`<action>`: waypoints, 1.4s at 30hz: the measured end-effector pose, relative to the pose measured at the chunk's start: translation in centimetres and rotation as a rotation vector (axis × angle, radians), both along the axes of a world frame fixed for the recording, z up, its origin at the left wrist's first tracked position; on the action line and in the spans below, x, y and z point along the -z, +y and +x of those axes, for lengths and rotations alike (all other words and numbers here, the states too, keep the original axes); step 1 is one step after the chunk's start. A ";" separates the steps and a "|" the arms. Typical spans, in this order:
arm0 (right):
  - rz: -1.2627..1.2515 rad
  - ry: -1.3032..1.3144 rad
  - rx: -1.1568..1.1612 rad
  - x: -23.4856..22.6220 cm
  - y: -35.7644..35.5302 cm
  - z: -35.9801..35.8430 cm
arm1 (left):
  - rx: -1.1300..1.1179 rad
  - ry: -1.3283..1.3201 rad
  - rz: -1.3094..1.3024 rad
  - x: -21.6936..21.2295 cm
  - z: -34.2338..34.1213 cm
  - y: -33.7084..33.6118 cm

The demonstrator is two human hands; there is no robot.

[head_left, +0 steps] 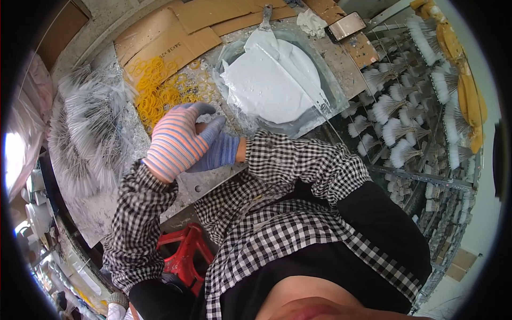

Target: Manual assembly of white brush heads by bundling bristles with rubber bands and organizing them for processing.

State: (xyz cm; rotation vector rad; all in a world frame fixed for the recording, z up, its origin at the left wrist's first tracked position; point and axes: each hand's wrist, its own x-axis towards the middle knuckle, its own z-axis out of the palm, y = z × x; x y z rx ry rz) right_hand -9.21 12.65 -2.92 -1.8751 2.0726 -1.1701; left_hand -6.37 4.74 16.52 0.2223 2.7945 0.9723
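Note:
My left hand [173,140], in a pink-orange and blue striped glove, is curled closed over the near edge of the work table. Against it, my right hand [220,151] in a blue-purple striped glove is closed too, partly covered by the left. What the fingers hold, if anything, is hidden between them. Just beyond my hands lies a pile of yellow rubber bands [154,93]. Bundles of thin wires with pale, translucent bristles [98,128] are heaped to the left. Thick white paste [272,80] fills a shallow spread at right, with a thin bar [290,74] lying across it.
Cardboard sheets [160,40] cover the table's far side. A phone [346,26] and crumpled white tissue [312,23] sit at far right. Racks of fan-shaped white brushes [400,120] stand to my right, beside yellow cloth [469,96]. A red stool [184,256] is below the table.

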 end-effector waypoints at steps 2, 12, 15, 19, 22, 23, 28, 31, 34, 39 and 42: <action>-0.191 -0.044 0.023 -0.9 0.8 0.2 | 0.024 0.056 0.056 -0.7 -0.2 0.5; -0.419 -0.854 -0.230 -0.8 -0.2 0.7 | -0.043 0.065 -0.057 2.5 0.7 0.6; -0.487 -1.104 -0.304 0.2 -0.6 0.9 | -0.050 0.146 -0.027 1.1 0.1 -0.1; -0.495 -1.192 -0.253 1.2 1.0 1.9 | -0.005 0.315 0.008 1.2 0.2 0.3; -0.396 -0.921 -0.039 0.5 2.0 2.7 | 0.018 -0.112 -0.120 2.9 0.5 -0.3; -0.364 -0.825 0.036 0.2 2.4 2.7 | 0.060 0.008 -0.145 2.7 1.0 0.2; -0.036 -0.022 0.187 -3.0 1.8 1.4 | -0.066 0.033 -0.177 2.5 -0.2 -0.8; -0.184 -0.557 0.038 -4.5 3.0 0.3 | -0.034 0.112 -0.150 -1.2 0.0 -0.2; -0.216 -0.796 -0.035 -4.4 3.8 1.2 | 0.028 0.238 -0.066 -0.7 0.6 0.7; -0.181 -0.380 0.132 -3.7 4.9 1.3 | 0.061 0.101 -0.156 2.7 0.8 1.4; -0.162 -0.130 0.199 -3.2 4.8 1.7 | -0.022 0.035 -0.155 2.3 -0.9 2.9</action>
